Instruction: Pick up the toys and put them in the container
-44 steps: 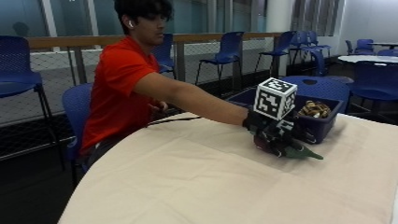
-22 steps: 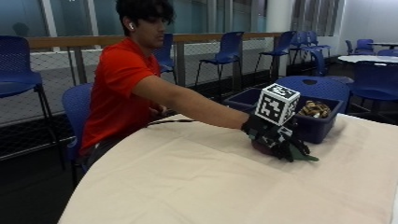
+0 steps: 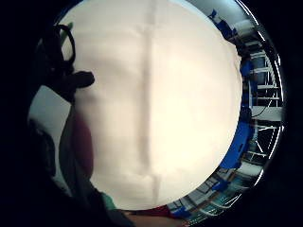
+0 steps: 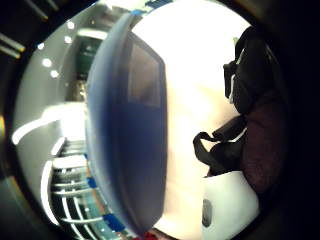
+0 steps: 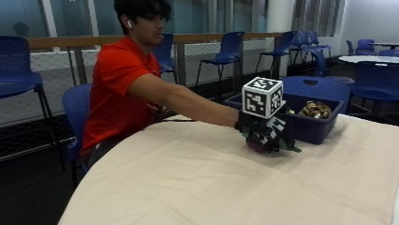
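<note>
My gloved right hand (image 5: 265, 127) grips a dark red toy (image 5: 257, 142) with a green tail (image 5: 291, 149), low over the white tablecloth. It is right in front of the blue container (image 5: 314, 129). A brown toy (image 5: 314, 109) lies inside the container. In the thumb side palm view the container's blue wall (image 4: 125, 140) stands close by, and the dark red toy (image 4: 262, 145) sits against the palm. The little finger side view shows the toy (image 3: 81, 142) at the edge, beside my curled gloved fingers (image 3: 66, 78). Whether the toy touches the cloth I cannot tell.
The table (image 5: 187, 187) is covered with a white cloth (image 3: 161, 104) that spreads wide toward the near side. The person sits on a blue chair (image 5: 75, 108) at the table's far left edge. More blue chairs (image 5: 227, 49) and a railing stand behind.
My hand, with the toy in its grip, has shifted a little up and toward the person. The green tail no longer stretches out along the cloth.
</note>
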`<state>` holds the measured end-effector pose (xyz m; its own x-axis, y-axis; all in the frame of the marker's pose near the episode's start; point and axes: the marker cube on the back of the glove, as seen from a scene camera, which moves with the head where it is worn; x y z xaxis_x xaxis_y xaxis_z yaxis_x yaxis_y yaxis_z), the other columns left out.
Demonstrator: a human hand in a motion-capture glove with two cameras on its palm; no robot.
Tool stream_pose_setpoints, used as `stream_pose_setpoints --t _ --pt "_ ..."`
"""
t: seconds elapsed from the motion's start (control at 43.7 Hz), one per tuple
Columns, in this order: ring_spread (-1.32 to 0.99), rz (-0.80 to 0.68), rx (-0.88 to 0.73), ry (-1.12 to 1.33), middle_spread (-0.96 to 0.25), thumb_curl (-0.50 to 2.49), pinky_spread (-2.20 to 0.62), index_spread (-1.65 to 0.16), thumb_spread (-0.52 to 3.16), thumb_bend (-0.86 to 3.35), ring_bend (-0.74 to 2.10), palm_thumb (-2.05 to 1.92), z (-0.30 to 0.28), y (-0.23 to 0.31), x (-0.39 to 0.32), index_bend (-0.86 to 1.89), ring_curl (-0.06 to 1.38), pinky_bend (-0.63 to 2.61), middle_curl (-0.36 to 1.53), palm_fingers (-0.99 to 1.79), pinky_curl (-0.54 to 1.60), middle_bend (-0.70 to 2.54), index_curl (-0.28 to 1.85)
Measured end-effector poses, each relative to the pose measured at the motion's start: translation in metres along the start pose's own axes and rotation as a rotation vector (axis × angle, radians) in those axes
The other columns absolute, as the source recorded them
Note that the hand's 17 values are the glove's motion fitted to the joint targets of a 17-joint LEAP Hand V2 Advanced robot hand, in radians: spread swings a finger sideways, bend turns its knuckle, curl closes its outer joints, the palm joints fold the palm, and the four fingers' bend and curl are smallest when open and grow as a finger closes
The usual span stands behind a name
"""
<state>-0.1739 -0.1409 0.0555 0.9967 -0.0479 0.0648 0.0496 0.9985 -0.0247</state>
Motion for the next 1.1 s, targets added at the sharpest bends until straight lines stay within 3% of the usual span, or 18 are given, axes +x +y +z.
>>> stream_pose_setpoints --t 0.298,0.595,0.801,0.916,1.099 --pt "-0.48 0.001 0.02 -0.06 -0.29 0.7 -0.45 -0.35 1.0 0.19 0.91 0.66 -0.062 0.021 0.012 0.6 0.44 0.96 0.26 0.87 0.36 0.4 0.66" --pt "-0.53 -0.157 0.104 -0.058 -0.34 0.83 -0.46 -0.36 0.84 0.18 0.92 0.67 -0.141 0.045 -0.072 0.61 0.47 0.92 0.3 0.9 0.38 0.41 0.74" --pt "-0.54 -0.286 0.103 -0.081 -0.36 0.92 -0.46 -0.37 0.77 0.18 0.91 0.66 -0.144 0.062 -0.145 0.59 0.49 0.9 0.33 0.9 0.39 0.41 0.78" --pt "-0.55 -0.438 0.14 0.145 -0.36 0.96 -0.47 -0.37 0.74 0.17 0.89 0.65 -0.136 0.064 -0.158 0.59 0.5 0.89 0.34 0.88 0.4 0.4 0.81" --pt "-0.55 -0.396 0.079 -0.04 -0.36 1.01 -0.47 -0.38 0.73 0.15 0.86 0.62 -0.123 0.078 -0.217 0.59 0.51 0.89 0.34 0.8 0.41 0.32 0.84"
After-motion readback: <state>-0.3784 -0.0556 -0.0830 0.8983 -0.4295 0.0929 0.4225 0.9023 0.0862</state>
